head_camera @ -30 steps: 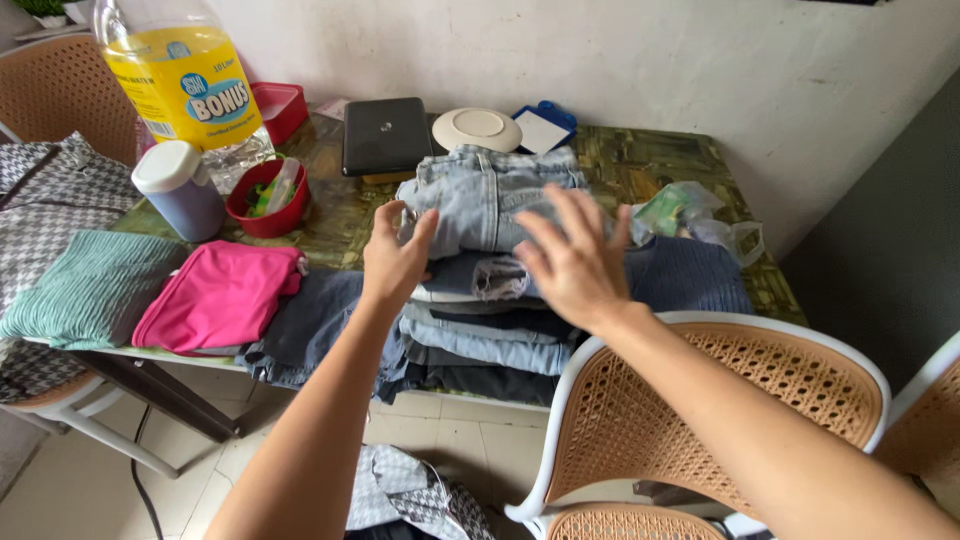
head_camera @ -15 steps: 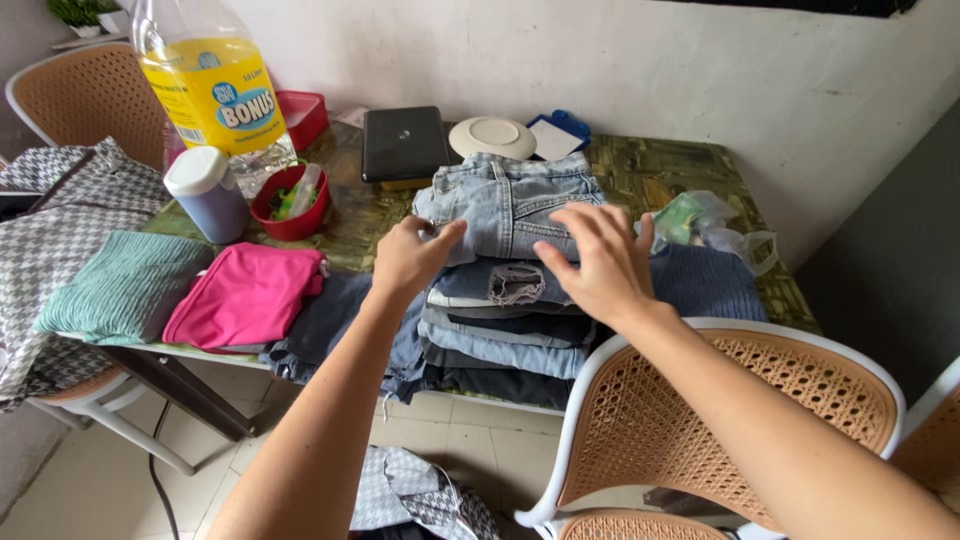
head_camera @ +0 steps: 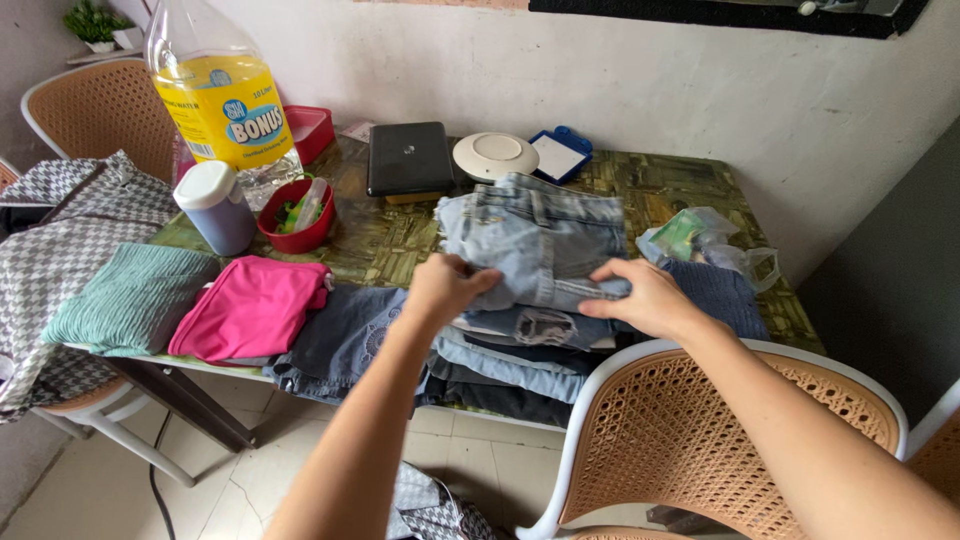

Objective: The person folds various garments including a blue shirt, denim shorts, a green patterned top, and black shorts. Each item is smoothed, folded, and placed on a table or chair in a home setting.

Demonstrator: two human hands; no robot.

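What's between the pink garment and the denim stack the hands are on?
In the head view, a dark blue-grey garment lies spread between the pink garment and the denim stack, overhanging the table edge.

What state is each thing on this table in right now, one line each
Light blue jeans: folded, atop the stack, gripped by left hand and right hand.
Pink garment: folded flat.
Green knit: folded.
Big bottle: upright.
White-lidded jar: upright, closed.
Black case: shut.
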